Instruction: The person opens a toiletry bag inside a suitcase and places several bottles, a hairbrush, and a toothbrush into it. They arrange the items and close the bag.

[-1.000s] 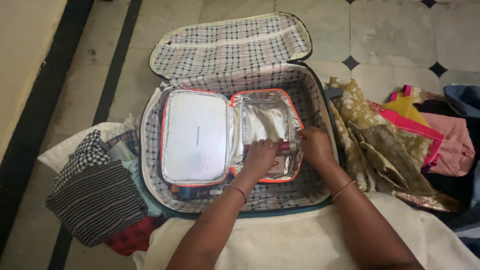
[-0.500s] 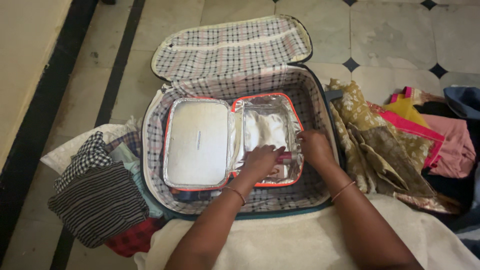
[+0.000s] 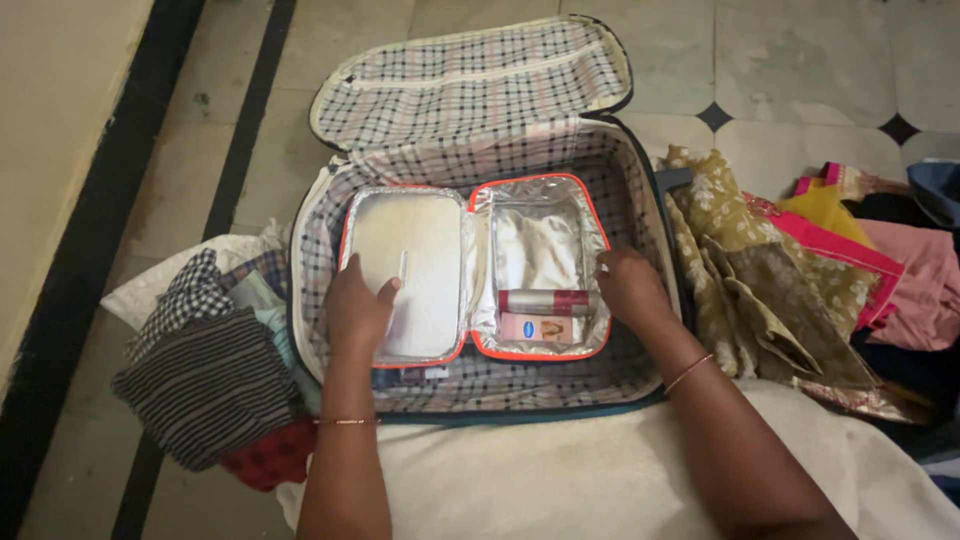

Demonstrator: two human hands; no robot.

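Note:
An open suitcase (image 3: 632,370) with checked lining lies on the floor. Inside it sits an open, silver-lined insulated pouch with orange trim (image 3: 541,237). A red and silver tube (image 3: 545,300) and a pink packet (image 3: 540,329) lie in the pouch's right half. My left hand (image 3: 358,308) rests on the lower left part of the pouch's flat lid (image 3: 420,240), fingers on its edge. My right hand (image 3: 630,287) holds the right rim of the pouch, beside the tube.
Folded striped and checked clothes (image 3: 205,375) are stacked left of the suitcase. Gold, pink and yellow fabrics (image 3: 790,270) are heaped on the right. A cream towel (image 3: 560,475) covers the area in front. Tiled floor lies beyond, with a dark strip (image 3: 70,290) at left.
My left hand let go of the tube and moved left onto the pouch's lid. The tube now lies in the pouch's right half. My right hand stayed at the rim.

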